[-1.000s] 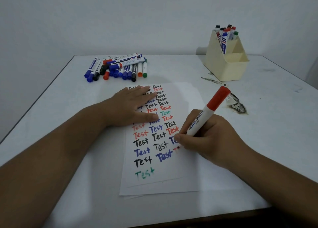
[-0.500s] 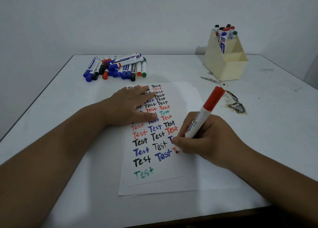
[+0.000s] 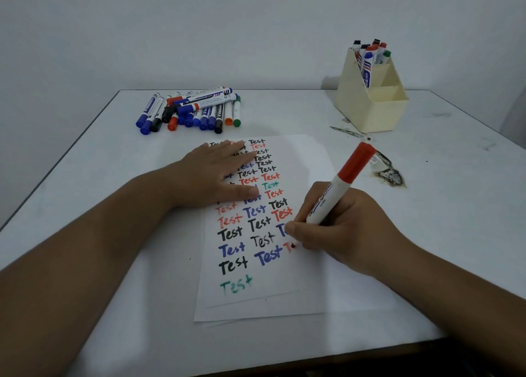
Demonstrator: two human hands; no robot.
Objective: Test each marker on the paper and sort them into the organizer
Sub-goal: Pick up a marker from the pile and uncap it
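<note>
Illumination is dim and even, with a cool bluish-grey cast over the plain pale wall [image 3: 256, 29] and the white rectangular table top [image 3: 85, 194]. No glare or hot spots noted. Shadows are soft: a faint one lies on the wall to the left of the cream plastic desk organizer [image 3: 370, 106], another under the heap of capped whiteboard markers [image 3: 193, 112], and a weak one beneath the right hand [image 3: 341, 228] on the white paper sheet [image 3: 284, 300]. Wide-angle distortion splays the table edges outward and enlarges both forearms at the lower corners. Focus is moderately soft throughout; small print on marker barrels is unreadable.
</note>
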